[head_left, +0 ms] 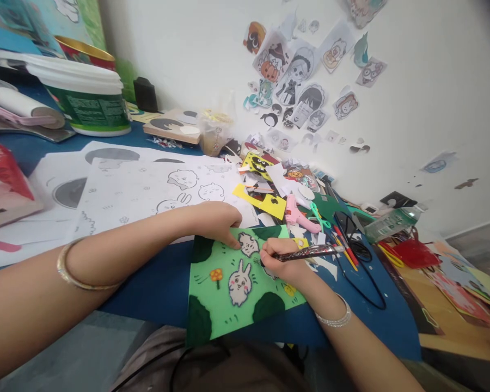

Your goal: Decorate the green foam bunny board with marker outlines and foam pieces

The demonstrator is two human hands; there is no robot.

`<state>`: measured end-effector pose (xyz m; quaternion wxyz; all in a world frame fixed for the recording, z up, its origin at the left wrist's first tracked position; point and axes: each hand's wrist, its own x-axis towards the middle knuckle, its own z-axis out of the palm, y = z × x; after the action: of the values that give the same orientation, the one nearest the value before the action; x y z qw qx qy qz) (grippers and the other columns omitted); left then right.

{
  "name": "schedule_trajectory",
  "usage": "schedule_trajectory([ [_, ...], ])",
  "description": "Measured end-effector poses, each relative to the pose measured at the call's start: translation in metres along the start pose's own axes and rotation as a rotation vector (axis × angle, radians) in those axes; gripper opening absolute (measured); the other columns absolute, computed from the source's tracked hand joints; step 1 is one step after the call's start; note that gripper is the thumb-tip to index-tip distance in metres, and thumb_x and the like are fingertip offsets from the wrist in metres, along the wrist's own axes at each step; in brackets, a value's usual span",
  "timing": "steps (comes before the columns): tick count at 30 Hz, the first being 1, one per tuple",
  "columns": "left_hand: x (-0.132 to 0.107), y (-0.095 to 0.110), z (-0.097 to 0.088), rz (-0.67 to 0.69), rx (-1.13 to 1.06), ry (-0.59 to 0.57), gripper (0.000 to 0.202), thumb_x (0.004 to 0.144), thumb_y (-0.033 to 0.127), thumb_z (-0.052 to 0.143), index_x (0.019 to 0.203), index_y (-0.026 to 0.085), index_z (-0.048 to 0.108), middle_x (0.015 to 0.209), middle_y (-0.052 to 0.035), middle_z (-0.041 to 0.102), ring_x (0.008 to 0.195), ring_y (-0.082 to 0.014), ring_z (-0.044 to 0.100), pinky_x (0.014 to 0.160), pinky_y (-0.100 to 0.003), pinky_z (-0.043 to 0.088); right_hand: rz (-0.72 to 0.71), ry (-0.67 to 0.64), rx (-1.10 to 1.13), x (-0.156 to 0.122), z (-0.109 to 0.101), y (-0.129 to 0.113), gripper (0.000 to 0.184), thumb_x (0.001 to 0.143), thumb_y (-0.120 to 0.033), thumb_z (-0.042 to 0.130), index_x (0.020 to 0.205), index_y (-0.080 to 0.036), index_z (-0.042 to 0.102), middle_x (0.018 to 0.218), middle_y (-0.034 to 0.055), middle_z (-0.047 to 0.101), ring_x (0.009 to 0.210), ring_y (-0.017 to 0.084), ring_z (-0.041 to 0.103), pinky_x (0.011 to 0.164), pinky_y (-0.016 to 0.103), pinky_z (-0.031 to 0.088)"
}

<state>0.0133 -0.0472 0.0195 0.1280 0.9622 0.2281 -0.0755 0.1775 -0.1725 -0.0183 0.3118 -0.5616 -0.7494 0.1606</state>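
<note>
A green sheet (222, 318) with pale rabbit figures, orange and yellow flowers and dark green patches lies at the table's front edge, partly overhanging it. My right hand (283, 260) grips a dark patterned pen (310, 252), its tip hidden by my fingers near a small figure at the sheet's right side. My left hand (220, 222) rests at the sheet's top edge, one finger stretched down beside the upper figure (249, 245); its other fingers are curled and partly hidden. Behind my left arm lies a white sheet (122, 190) with outlined cartoon animals.
A pink glue gun (300, 215), teal scissors (320, 216), paper scraps and black cable (378, 288) crowd the right side. A white-and-green tub (93, 103) and a plastic cup (214, 130) stand behind. A clear bottle (392, 224) lies right. Cut-out drawings cover the wall.
</note>
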Motion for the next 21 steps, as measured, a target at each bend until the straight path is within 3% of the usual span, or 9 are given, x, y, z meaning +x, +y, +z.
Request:
schedule_trajectory([
  [5, -0.0001, 0.0000, 0.0002, -0.008, -0.003, 0.004, 0.035, 0.067, 0.054, 0.058, 0.072, 0.019, 0.057, 0.065, -0.0045, 0.058, 0.053, -0.0156, 0.047, 0.046, -0.027, 0.025, 0.034, -0.003, -0.012, 0.0000, -0.0011, -0.0009, 0.028, 0.074, -0.024, 0.043, 0.053, -0.022, 0.025, 0.047, -0.0045, 0.035, 0.042, 0.009, 0.035, 0.042, 0.022, 0.026],
  [21, -0.0010, 0.0022, -0.0012, -0.014, 0.016, -0.006, 0.034, 0.069, 0.052, 0.057, 0.075, 0.019, 0.058, 0.068, -0.0060, 0.060, 0.056, -0.0172, 0.048, 0.046, -0.028, 0.026, -0.073, 0.034, -0.081, -0.0005, 0.0003, 0.0042, 0.029, 0.076, -0.020, 0.041, 0.054, -0.021, 0.022, 0.048, -0.0047, 0.032, 0.043, 0.008, 0.033, 0.043, 0.022, 0.025],
])
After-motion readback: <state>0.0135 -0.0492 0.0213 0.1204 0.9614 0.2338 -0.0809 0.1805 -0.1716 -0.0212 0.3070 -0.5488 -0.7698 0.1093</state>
